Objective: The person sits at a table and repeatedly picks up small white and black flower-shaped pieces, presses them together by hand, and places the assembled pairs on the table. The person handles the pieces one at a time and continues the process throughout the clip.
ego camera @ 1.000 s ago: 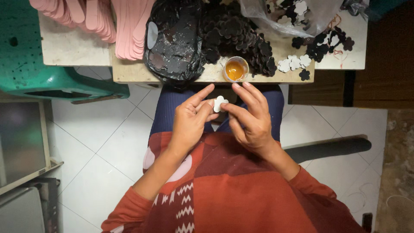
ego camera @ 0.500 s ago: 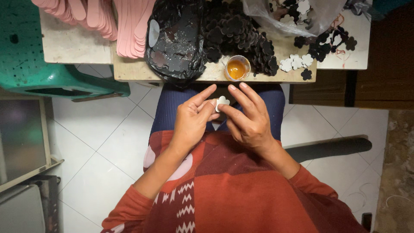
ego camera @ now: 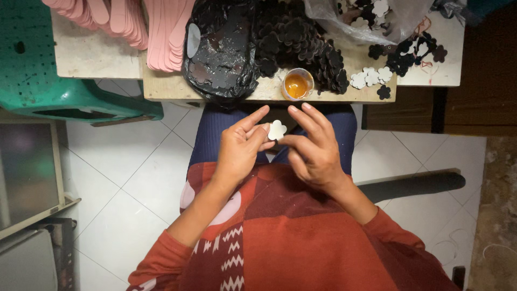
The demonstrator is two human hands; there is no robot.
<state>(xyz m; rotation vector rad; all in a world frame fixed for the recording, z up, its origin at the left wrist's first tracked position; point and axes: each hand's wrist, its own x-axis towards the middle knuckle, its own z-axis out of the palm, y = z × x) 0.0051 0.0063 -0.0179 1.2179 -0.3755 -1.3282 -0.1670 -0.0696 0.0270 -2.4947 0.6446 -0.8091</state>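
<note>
A small white flower-shaped cutout [ego camera: 277, 130] sits over the lap, just short of the worktop [ego camera: 269, 91] edge, pinched between both hands. The left hand [ego camera: 239, 151] holds it in a grip of thumb and forefinger pressed together on its left edge; the right hand [ego camera: 312, 148] nips its right edge with the thumb while the other fingers fan out above.

Just beyond the grip stands a small cup of amber glue [ego camera: 297, 85], flanked by a heap of black flower cutouts [ego camera: 301, 46] and a black plastic bag [ego camera: 221, 48]. Further right lie a few white cutouts [ego camera: 371, 76].

The hold is light and at the edges only, so the cutout could slip to the lap or floor, or bend if squeezed harder.

Against the earlier frames, the cutout sits a little lower and flatter to the camera, the hands barely shifted.
</note>
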